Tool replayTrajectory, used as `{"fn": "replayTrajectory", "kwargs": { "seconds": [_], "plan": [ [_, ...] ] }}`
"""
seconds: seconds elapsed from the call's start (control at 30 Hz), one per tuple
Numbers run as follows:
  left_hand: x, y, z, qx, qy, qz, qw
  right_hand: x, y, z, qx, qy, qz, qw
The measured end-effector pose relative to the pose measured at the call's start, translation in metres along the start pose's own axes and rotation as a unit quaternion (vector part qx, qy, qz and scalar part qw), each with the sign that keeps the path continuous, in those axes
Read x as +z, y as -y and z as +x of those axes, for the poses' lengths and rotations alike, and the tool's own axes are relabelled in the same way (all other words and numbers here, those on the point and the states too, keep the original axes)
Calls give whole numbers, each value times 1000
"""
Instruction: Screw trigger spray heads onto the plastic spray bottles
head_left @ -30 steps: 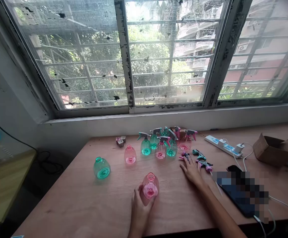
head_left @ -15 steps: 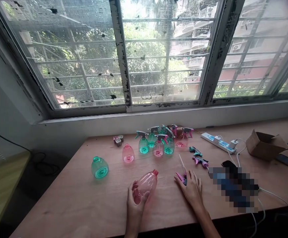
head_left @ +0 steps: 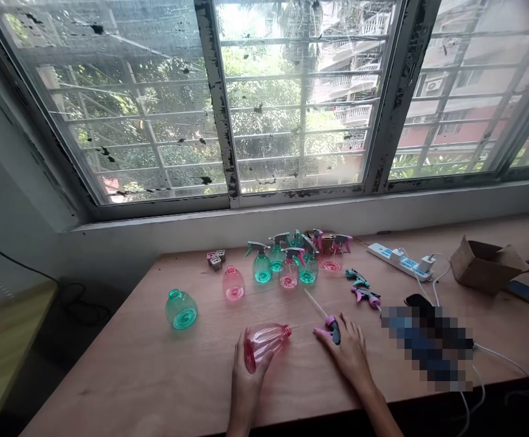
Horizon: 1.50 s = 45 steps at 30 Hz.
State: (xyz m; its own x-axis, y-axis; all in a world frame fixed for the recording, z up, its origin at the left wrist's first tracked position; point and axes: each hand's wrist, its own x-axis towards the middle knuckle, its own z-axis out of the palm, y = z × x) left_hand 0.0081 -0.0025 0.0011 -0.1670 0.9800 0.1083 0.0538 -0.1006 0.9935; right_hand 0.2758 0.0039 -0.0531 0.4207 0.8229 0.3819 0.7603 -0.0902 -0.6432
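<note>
My left hand (head_left: 250,370) is closed around the base of a clear pink bottle (head_left: 268,341), which lies tilted with its open neck toward the right. To its right, my right hand (head_left: 347,349) grips a pink and dark grey spray trigger head (head_left: 332,328); the thin dip tube (head_left: 315,303) points up and to the left. The bottle neck and the trigger head are apart. Beyond the hands stand an open pink bottle (head_left: 234,284) and an open green bottle (head_left: 181,309), both without tops.
Several assembled spray bottles (head_left: 288,276) stand together near the window wall. Two loose trigger heads (head_left: 365,296) lie right of them. Small dark blocks (head_left: 215,261), a white power strip (head_left: 398,261) with cables, and an open cardboard box (head_left: 487,267) are also on the wooden table (head_left: 132,376).
The pink bottle has tipped closer to horizontal, its neck turning toward the right hand. The trigger head has rotated, so its tube leans further left.
</note>
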Motion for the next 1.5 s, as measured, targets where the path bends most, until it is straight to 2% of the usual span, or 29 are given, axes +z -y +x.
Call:
{"fn": "replayTrajectory", "kwargs": {
  "seconds": [0.1,0.2,0.3,0.4,0.63,0.77,0.83,0.93,1.03,1.17,1.3,1.43,1.5],
  "plan": [
    [0,-5,-3,-24,-4,-36,999,-12,5,-1,-6,39,127,991],
    [-4,-9,-2,-54,-34,-64,996,-23,8,-2,4,87,257,962],
    [-7,-11,0,-75,-77,-89,990,-29,8,-4,3,108,280,954],
    [-8,-10,2,-76,-88,-87,989,-30,6,-4,4,119,293,949],
    [-5,-9,1,-62,-59,-74,994,-36,6,-6,15,148,313,938],
    [-4,-14,-1,-72,-21,-72,995,-40,14,-7,10,180,333,925],
    [-4,-18,-3,-68,1,-71,995,-40,21,-9,22,208,377,902],
    [-3,-22,-5,-67,27,-73,995,-38,36,-15,73,238,457,854],
    [-4,-21,-5,-73,40,-71,994,-35,52,-22,114,240,468,843],
    [-5,-12,-2,-78,49,-67,994,-28,63,-31,148,298,439,835],
    [-7,6,3,-82,38,-70,993,-18,64,-34,140,280,460,831],
    [-6,24,2,-29,116,-100,988,-13,67,-32,129,270,484,822],
    [-4,28,0,-8,127,-91,988,-12,68,-31,149,258,510,807]
  ]
}}
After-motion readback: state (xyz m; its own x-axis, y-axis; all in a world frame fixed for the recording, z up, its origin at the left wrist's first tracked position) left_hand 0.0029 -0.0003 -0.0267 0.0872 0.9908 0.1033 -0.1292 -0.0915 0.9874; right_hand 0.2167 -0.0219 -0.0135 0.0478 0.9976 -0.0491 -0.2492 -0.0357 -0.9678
